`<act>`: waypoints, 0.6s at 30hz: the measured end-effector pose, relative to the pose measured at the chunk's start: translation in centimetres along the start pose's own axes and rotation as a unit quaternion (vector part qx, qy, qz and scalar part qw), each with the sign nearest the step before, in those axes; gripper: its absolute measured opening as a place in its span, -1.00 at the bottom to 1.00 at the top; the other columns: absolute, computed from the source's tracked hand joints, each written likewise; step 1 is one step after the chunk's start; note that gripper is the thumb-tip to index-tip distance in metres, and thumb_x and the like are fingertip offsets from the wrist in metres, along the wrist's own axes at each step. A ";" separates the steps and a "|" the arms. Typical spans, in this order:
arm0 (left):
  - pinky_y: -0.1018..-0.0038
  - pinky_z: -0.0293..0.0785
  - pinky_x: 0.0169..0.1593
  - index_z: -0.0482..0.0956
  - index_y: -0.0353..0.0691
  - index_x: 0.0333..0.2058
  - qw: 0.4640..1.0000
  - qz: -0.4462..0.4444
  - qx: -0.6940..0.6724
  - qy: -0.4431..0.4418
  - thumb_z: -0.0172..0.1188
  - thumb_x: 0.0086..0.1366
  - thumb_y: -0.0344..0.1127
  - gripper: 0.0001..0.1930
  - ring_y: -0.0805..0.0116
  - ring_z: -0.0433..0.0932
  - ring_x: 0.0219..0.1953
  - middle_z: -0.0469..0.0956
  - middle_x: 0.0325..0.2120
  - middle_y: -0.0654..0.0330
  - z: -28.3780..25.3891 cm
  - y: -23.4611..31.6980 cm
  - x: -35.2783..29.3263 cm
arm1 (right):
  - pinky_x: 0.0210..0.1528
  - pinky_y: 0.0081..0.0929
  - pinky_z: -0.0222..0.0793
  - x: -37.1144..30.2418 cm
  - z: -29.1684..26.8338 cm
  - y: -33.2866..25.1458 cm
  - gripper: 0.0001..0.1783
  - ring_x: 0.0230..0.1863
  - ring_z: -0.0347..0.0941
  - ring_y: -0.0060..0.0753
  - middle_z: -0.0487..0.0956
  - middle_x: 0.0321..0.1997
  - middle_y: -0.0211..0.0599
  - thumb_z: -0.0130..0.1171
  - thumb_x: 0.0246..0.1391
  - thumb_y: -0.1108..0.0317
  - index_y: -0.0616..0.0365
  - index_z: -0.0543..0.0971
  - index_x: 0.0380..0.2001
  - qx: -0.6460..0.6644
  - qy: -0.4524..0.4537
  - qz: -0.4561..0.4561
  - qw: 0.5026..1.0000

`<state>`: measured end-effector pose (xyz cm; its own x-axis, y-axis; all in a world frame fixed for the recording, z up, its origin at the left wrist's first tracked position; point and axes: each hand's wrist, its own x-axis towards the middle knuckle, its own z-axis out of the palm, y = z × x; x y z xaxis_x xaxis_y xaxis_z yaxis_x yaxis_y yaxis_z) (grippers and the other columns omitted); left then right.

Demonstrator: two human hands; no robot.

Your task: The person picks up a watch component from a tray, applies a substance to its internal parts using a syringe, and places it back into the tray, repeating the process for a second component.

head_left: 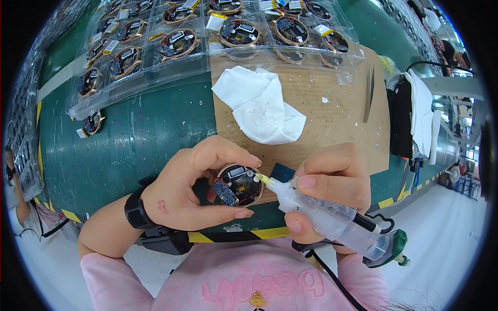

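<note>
Between the thumb and fingers of my left hand is a round watch case with its inside facing up. A small blue circuit board on red wires hangs at the case's left side. My right hand is wrapped round a dispensing syringe of whitish, translucent material. Its yellow tip meets the upper right inner edge of the case; whether it touches I cannot tell. Just beyond the case lies a small dark blue pad, partly hidden by my right hand.
A crumpled white cloth lies on a brown cardboard sheet, with metal tweezers at its right. Clear plastic trays of similar watch cases fill the far side. One loose case sits on the green table at left. Yellow-black tape marks the near edge.
</note>
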<state>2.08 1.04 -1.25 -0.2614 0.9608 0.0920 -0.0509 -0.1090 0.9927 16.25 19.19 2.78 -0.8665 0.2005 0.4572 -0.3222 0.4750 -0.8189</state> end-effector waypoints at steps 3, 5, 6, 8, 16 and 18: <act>0.62 0.43 -0.27 0.41 -0.20 0.04 1.000 -0.011 0.004 -0.002 0.44 -0.02 -0.49 -0.39 0.52 0.54 -0.22 0.44 -0.20 0.25 -0.1 0.2 0.0 | -0.42 -0.53 0.36 0.0 -0.4 0.2 -0.58 -0.42 0.43 -0.39 0.46 -0.33 -0.29 0.42 -0.20 0.29 0.08 0.51 -0.22 -0.018 -0.018 -0.009 1.000; 0.62 0.43 -0.27 0.41 -0.21 0.04 1.000 -0.016 0.006 -0.004 0.44 -0.02 -0.49 -0.39 0.52 0.54 -0.22 0.44 -0.20 0.25 0.0 0.1 0.0 | -0.46 -0.58 0.32 -0.1 -0.6 0.5 -0.53 -0.46 0.40 -0.44 0.40 -0.31 -0.22 0.37 -0.08 0.09 0.04 0.43 -0.18 -0.055 -0.051 -0.028 0.997; 0.62 0.43 -0.26 0.41 -0.21 0.04 1.000 -0.010 0.002 -0.001 0.44 -0.02 -0.49 -0.39 0.52 0.54 -0.21 0.44 -0.20 0.25 0.0 0.0 0.0 | -0.46 -0.58 0.32 -0.1 -0.6 0.5 -0.53 -0.46 0.40 -0.44 0.40 -0.31 -0.22 0.37 -0.08 0.09 0.04 0.43 -0.18 -0.055 -0.050 -0.029 0.997; 0.62 0.44 -0.26 0.41 -0.21 0.04 1.000 0.002 -0.006 0.005 0.44 -0.02 -0.49 -0.40 0.51 0.54 -0.21 0.44 -0.20 0.24 0.1 -0.1 0.1 | -0.46 -0.58 0.33 -0.1 -0.6 0.5 -0.54 -0.46 0.40 -0.44 0.40 -0.32 -0.22 0.36 -0.08 0.09 0.03 0.42 -0.19 -0.057 -0.049 -0.033 0.997; 0.59 0.45 -0.21 0.40 -0.22 0.04 1.000 0.001 -0.002 0.006 0.44 -0.02 -0.50 -0.39 0.48 0.54 -0.17 0.44 -0.19 0.22 0.0 0.0 0.1 | -0.45 -0.57 0.34 -0.3 -0.6 0.3 -0.54 -0.45 0.41 -0.43 0.40 -0.33 -0.24 0.35 -0.09 0.05 0.02 0.42 -0.22 -0.058 -0.043 -0.002 0.997; 0.59 0.46 -0.20 0.40 -0.22 0.04 1.000 -0.004 -0.003 0.005 0.44 -0.02 -0.50 -0.39 0.47 0.54 -0.16 0.44 -0.18 0.22 0.0 0.1 0.0 | -0.45 -0.56 0.34 -0.4 -0.5 0.3 -0.54 -0.45 0.41 -0.43 0.40 -0.33 -0.24 0.35 -0.09 0.04 0.02 0.43 -0.22 -0.062 -0.041 0.000 0.997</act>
<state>2.08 1.03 -1.17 -0.2697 0.9593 0.0840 -0.0581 -0.1033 0.9930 16.67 19.74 2.53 -0.8961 0.1319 0.4239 -0.2775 0.5790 -0.7667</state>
